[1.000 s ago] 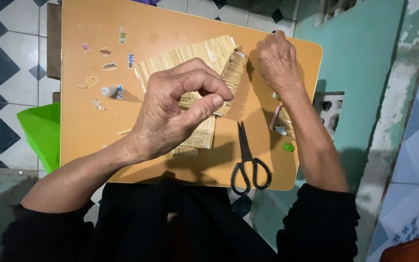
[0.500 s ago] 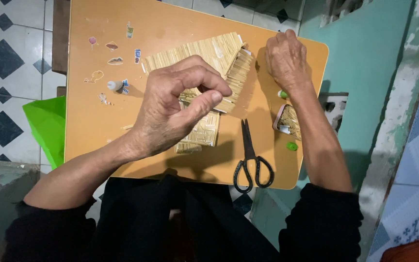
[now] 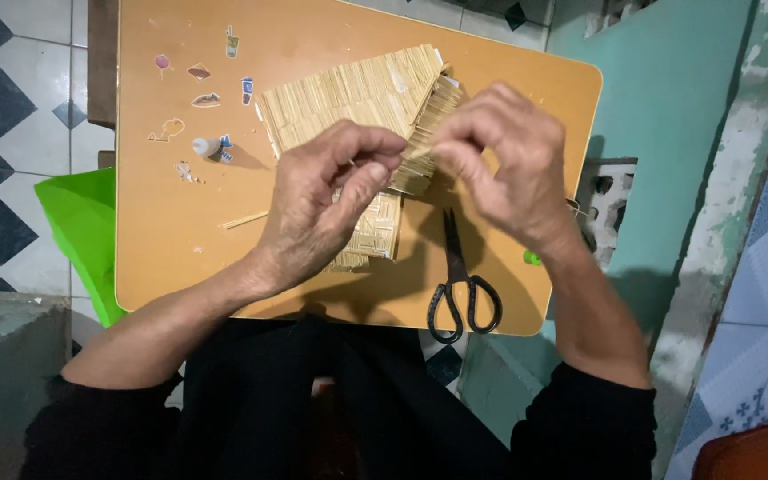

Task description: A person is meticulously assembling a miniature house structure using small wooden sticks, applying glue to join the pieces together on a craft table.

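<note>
A small house-like model made of pale thin wooden sticks [image 3: 357, 93] stands on an orange table top [image 3: 313, 36]. My left hand [image 3: 326, 209] rests over the model's near side, thumb and fingers pinched at its roof edge. My right hand [image 3: 504, 164] has come in beside it, fingertips pinched on a thin stick at the roof's right edge. Both hands hide the model's lower middle.
Black scissors [image 3: 460, 289] lie shut near the table's front edge, right of the model. A loose stick [image 3: 244, 220], a small glue tube [image 3: 206, 147] and several stickers sit on the left half. A green bin [image 3: 82, 231] stands left of the table.
My right hand moved from the table's right side inward to the roof edge, meeting my left hand. The left hand stayed on the model.
</note>
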